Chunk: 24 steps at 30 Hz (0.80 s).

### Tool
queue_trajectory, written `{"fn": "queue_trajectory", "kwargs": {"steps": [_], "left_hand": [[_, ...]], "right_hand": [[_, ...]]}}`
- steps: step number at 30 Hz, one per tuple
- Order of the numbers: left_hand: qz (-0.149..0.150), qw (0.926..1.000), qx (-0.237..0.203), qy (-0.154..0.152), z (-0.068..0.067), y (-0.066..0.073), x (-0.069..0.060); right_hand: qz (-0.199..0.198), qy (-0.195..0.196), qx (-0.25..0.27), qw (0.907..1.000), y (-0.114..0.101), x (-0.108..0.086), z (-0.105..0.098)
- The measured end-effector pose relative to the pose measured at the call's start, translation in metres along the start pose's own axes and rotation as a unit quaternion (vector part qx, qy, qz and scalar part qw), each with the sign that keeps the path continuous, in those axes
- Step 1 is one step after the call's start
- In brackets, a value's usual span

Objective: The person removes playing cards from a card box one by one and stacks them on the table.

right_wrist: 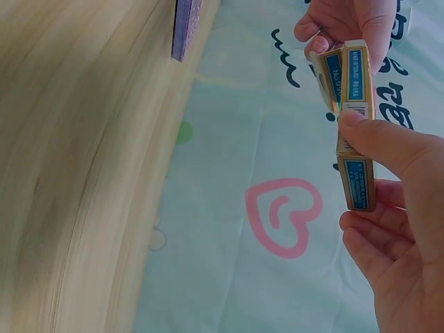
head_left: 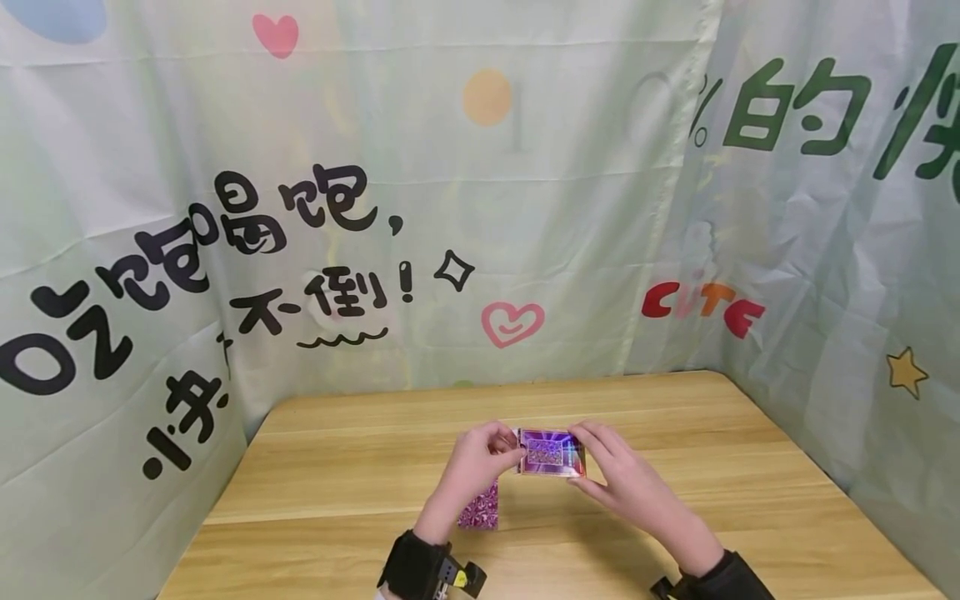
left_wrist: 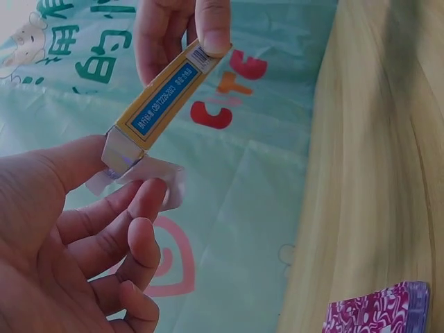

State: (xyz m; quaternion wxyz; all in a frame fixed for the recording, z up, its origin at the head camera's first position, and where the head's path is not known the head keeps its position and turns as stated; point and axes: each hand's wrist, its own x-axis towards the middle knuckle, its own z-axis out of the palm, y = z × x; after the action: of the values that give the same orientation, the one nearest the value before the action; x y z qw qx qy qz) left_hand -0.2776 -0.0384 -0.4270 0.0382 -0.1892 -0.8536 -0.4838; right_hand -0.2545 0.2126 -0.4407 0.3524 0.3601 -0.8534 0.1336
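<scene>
Both hands hold a small playing-card box (head_left: 551, 452) above the table, its shiny purple face toward the head camera. My right hand (head_left: 633, 479) grips the right end between thumb and fingers. At the left end my left hand (head_left: 480, 462) pinches the box, its thumb against the edge and fingers by the white flap (left_wrist: 170, 182). That end of the box stands open in the left wrist view. A stack of purple-patterned cards (head_left: 480, 508) lies on the table below the left hand, partly hidden by it. The box's narrow sides (right_wrist: 359, 184) are gold and blue.
The wooden table (head_left: 360, 467) extends around the hands. Printed cloth (head_left: 420, 108) hangs behind it and along both sides. Black bands with small devices (head_left: 423, 567) are strapped on the wrists.
</scene>
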Motion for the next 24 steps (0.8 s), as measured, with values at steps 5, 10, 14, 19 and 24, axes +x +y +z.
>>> {"fn": "queue_trajectory", "kwargs": {"steps": [5,10,14,19,24], "left_hand": [[-0.001,1.0000,-0.001,-0.005,0.0005,-0.0017,-0.0002],[-0.012,0.9998,-0.010,-0.015,0.0014,-0.0037,-0.0002],[-0.022,0.9995,-0.017,-0.016,0.0017,-0.0044,-0.0001],[-0.026,0.9994,-0.019,-0.013,0.0013,-0.0034,-0.0001],[-0.024,0.9995,-0.019,-0.010,0.0009,-0.0017,-0.0004]], "right_hand": [[-0.004,0.003,-0.002,1.0000,-0.0009,-0.0003,0.0029],[0.000,-0.004,-0.004,1.0000,-0.0020,-0.0011,0.0051],[0.004,-0.008,-0.002,1.0000,-0.0028,-0.0012,0.0058],[0.003,-0.004,0.000,1.0000,-0.0032,-0.0011,0.0063],[0.000,0.002,-0.004,1.0000,-0.0038,-0.0018,0.0068]]}}
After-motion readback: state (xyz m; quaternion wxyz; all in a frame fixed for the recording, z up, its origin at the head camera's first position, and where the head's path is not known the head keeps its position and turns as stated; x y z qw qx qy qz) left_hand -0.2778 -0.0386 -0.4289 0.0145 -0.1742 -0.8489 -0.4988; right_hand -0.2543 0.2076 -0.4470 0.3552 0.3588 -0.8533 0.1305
